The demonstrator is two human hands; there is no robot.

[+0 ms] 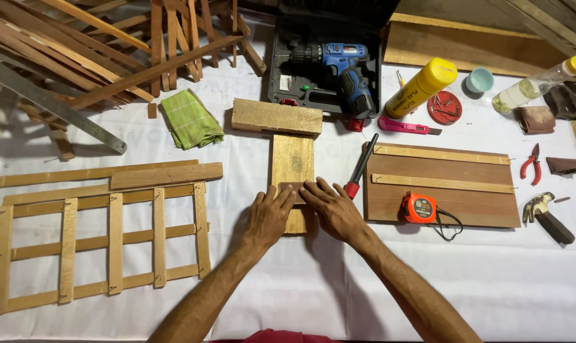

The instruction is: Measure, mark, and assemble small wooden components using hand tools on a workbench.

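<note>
A light wooden board [292, 159] lies upright on the white-covered table, its far end against a thicker wood block [276, 117]. A small brown piece, perhaps sandpaper [292, 188], lies across the board near its front end. My left hand [267, 218] and my right hand [334, 209] both press flat on this piece, fingertips meeting at its middle. Neither hand grips anything.
Left: a wooden lattice frame [97, 244], loose slats [110, 174], a green cloth [190, 119], a steel ruler [53, 105]. Right: a brown panel [440, 190] with an orange tape measure [419, 208], screwdriver [361, 166], hammer [548, 217], pliers [531, 162]. Behind: a blue drill [342, 67] in its case, a yellow bottle [421, 86].
</note>
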